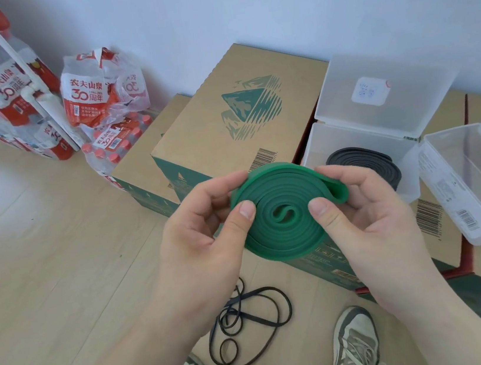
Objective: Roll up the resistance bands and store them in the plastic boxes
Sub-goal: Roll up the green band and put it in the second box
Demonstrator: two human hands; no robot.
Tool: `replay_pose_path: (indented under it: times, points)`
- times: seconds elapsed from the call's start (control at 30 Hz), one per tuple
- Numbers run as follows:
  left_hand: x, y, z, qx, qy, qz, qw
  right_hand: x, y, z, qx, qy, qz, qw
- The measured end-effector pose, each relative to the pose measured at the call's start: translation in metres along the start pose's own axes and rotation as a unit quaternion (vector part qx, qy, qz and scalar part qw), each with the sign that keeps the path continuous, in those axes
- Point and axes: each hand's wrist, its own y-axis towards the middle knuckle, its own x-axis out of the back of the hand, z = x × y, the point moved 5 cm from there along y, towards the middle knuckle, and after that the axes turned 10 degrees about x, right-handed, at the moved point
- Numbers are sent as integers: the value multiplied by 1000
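Green band [284, 216]: wound into a flat coil, held up in front of the chest between both hands, its face tilted toward the camera.
Left hand [205, 227]: grips the coil's left edge, thumb pressed on the face and fingers curled behind.
Right hand [370, 216]: pinches the right edge, thumb on the face, fingers wrapped over the loose end.
Loose end: a short folded loop sticking out to the right of the coil (the last bit not yet laid flat, as far as I can judge).
Near box [347, 139]: lid up, just beyond and to the right of the coil, already holding a rolled black band [366, 164].
Far box [479, 173]: open further right, nothing visible inside; its long side runs roughly toward the person.
Key relation: both boxes lie to the right of the coil, so the right hand is the nearer one and the loose end points their way.
Likely next need: keep the coil pinched so it does not spring open on the way right.
Floor: thin black bands [252, 320] lie tangled by the shoes.
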Motion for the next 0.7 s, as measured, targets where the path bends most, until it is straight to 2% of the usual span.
replay_pose_path:
  times: [0.3, 0.43, 0.53, 0.6, 0.7]
  points:
    - [-13, -1, 1, 63, 29, 40, 997, 17, -2, 10, 13, -42, -62, 997]
    - [-19, -2, -2, 0, 160, 29, 987, 23, -5, 12, 38, -129, -2, 991]
    - [-34, -8, -3, -67, 224, 70, 970, 27, -8, 12, 39, -159, 44, 986]
    - [-43, -8, -1, -88, 236, 75, 965, 36, -8, 12, 29, -145, 52, 988]
    - [-55, -7, 2, -58, 211, 100, 971, 46, -9, 15, 12, -104, 78, 991]
